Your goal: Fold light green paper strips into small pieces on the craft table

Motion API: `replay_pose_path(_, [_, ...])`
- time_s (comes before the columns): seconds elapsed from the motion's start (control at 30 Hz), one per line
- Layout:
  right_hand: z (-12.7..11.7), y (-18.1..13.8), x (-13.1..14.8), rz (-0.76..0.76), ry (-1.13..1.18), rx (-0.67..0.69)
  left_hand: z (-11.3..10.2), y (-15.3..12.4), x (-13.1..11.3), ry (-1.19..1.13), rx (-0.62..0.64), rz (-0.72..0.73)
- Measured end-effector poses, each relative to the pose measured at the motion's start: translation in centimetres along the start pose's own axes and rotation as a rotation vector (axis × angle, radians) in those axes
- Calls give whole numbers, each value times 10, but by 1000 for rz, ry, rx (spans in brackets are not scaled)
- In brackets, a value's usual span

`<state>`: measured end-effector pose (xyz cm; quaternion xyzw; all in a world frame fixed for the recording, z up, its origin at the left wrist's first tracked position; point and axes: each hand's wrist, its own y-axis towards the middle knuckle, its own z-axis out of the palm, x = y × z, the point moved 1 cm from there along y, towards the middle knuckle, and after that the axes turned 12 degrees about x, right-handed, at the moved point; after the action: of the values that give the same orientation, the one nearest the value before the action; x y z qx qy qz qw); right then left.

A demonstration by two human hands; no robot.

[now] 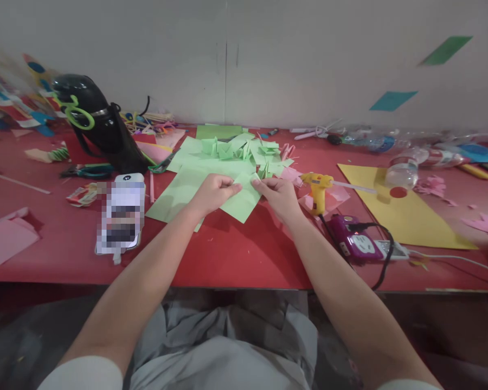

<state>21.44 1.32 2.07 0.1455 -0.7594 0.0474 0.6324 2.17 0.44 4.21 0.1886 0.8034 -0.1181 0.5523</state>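
Observation:
A light green paper square (244,197) is held over the red table (228,254). My left hand (213,194) pinches its left edge with closed fingers. My right hand (278,196) pinches the right upper corner. Behind them lie larger green sheets (183,189) and a heap of folded green paper pieces (236,149).
A phone (122,214) lies left of my hands, with a black bag (101,127) behind it. A yellow glue gun (318,189), a purple power strip (355,241), a yellow sheet (406,208) and plastic bottles (402,170) are to the right. Pink paper (4,238) lies far left.

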Motion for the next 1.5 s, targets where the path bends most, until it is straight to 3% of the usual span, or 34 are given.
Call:
replay_pose_path(0.37, [-2, 0, 6, -77, 7, -13, -3, -1, -3, 36, -69, 62])
replay_pose_path(0.53, [0, 0, 5, -108, 37, 56, -1, -1, -4, 49, 4, 69])
replay_pose_path(0.7, [1, 0, 3, -162, -10, -73, 4, 0, -4, 68, 55, 59])
replay_pose_path(0.93, [4, 1, 0, -158, -3, -132, 7, -1, -5, 70, 57, 83])
replay_pose_path(1.07, [2, 3, -4, -148, 32, -223, 6, -1, -6, 126, -37, 137])
replay_pose_path(1.17, [-3, 2, -2, -154, 1, -294, 3, -2, -5, 245, -231, 194])
replay_pose_path(1.23, [-4, 0, 3, -122, 8, -250, 1, -3, -5, 353, -355, 248])
replay_pose_path(1.3, [0, -3, 9, -20, 116, -66, -1, -3, -3, 450, -399, 307])
replay_pose_path(1.4, [11, -6, 20, 126, 308, 189, -1, -2, 2, 565, -320, 347])
replay_pose_path(1.5, [18, -5, 22, 168, 403, 205, 3, 0, 5, 683, -111, 365])
